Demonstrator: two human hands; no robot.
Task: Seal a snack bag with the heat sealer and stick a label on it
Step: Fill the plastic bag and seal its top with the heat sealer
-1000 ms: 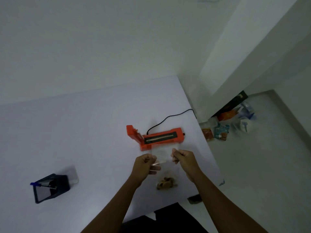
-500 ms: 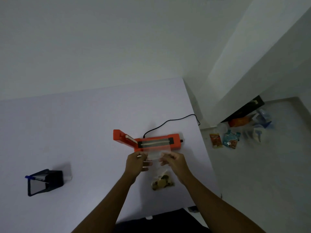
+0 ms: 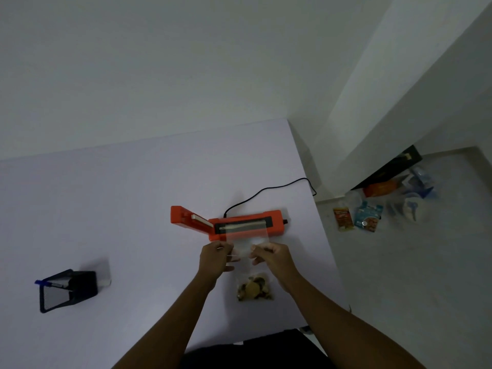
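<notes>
An orange heat sealer (image 3: 274, 221) lies on the white table (image 3: 133, 209) with its lid arm raised at the left end and the dark sealing strip exposed. A clear snack bag (image 3: 246, 249), with brown snacks (image 3: 254, 288) at its near end, lies flat in front of it. The bag's open top edge rests over the sealing strip. My left hand (image 3: 215, 258) pinches the bag's left side and my right hand (image 3: 271, 255) pinches its right side, just short of the sealer.
The sealer's black cord (image 3: 269, 189) runs over the table's right edge. A black pen holder (image 3: 68, 290) with a blue pen stands at the near left, a small white thing beside it. Snack packets (image 3: 356, 218) and bags lie on the floor to the right.
Both hands have carried the bag forward from in front of the sealer, so its top edge now lies over the sealing strip. The camera view has shifted a little.
</notes>
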